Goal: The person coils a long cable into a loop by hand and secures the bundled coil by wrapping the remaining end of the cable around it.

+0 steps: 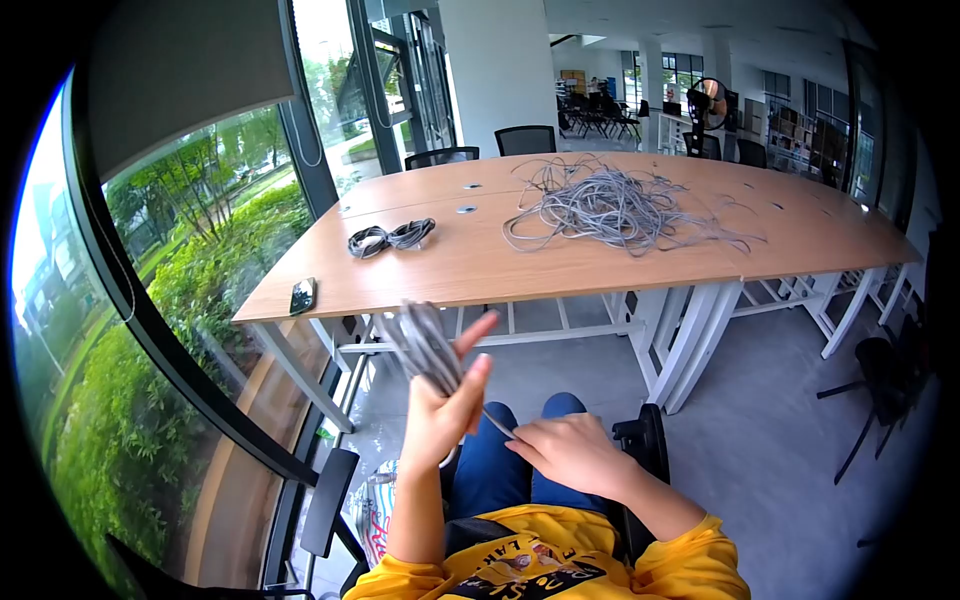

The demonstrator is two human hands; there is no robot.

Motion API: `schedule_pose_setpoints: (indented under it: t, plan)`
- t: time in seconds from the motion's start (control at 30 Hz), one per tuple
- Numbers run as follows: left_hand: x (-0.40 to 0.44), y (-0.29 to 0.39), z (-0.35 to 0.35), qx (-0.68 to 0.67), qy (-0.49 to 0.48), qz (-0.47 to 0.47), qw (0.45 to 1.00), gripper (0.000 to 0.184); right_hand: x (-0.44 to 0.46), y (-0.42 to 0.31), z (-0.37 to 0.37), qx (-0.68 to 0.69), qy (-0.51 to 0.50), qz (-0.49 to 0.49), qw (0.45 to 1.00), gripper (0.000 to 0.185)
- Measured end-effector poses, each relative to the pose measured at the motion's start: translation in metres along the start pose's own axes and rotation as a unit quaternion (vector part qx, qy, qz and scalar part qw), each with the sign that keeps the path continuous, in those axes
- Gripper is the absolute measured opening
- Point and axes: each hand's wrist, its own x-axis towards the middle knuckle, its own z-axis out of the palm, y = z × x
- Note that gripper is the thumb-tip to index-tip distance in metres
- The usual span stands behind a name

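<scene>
My left hand (443,405) is raised above my lap and grips a looped bundle of grey cable (425,345), its index finger and thumb sticking out beside the loops. The bundle is smeared by motion. From it a length of cable runs down to my right hand (568,450), whose fingers are pinched on it over my thighs. On the table (460,280) ahead lies a large tangled heap of grey cable (615,207). Left of the heap sits a tied coil of grey cable (391,237).
A phone (303,295) lies at the table's left corner. Chairs (525,140) stand behind the table, and another chair (885,375) is at the right. Tall windows line the left side. A patterned bag (378,500) is beside my seat's armrest (330,500).
</scene>
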Motion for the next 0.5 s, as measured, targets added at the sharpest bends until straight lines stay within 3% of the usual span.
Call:
schedule_pose_setpoints:
  t: [0.03, 0.07, 0.2, 0.27, 0.33, 0.43, 0.5]
  plan:
    - [0.002, -0.002, -0.001, 0.021, -0.032, -0.035, 0.999, 0.033, -0.001, -0.001, -0.004, -0.028, -0.009, -0.028, 0.999, 0.022]
    - [0.003, -0.002, 0.003, 0.021, -0.031, -0.057, 0.998, 0.030, -0.001, -0.002, -0.005, -0.044, 0.070, -0.101, 0.991, 0.021]
    - [0.007, -0.019, 0.005, 0.014, -0.081, -0.112, 0.990, 0.027, -0.002, -0.011, -0.016, -0.088, 0.092, -0.167, 0.978, 0.016]
    - [0.005, -0.032, 0.005, -0.024, -0.144, -0.138, 0.980, 0.027, -0.004, -0.015, -0.024, -0.072, 0.089, -0.167, 0.979, 0.017]
    - [0.007, -0.029, 0.004, -0.030, -0.132, -0.142, 0.981, 0.027, -0.001, -0.013, -0.028, -0.055, 0.084, -0.168, 0.981, 0.018]
    - [0.008, -0.036, 0.002, -0.053, -0.110, -0.137, 0.983, 0.028, 0.000, -0.009, -0.027, -0.031, 0.158, -0.171, 0.972, 0.020]
    - [0.008, -0.041, -0.001, -0.154, -0.106, -0.087, 0.978, 0.027, 0.000, -0.009, -0.030, -0.028, 0.146, -0.158, 0.976, 0.021]
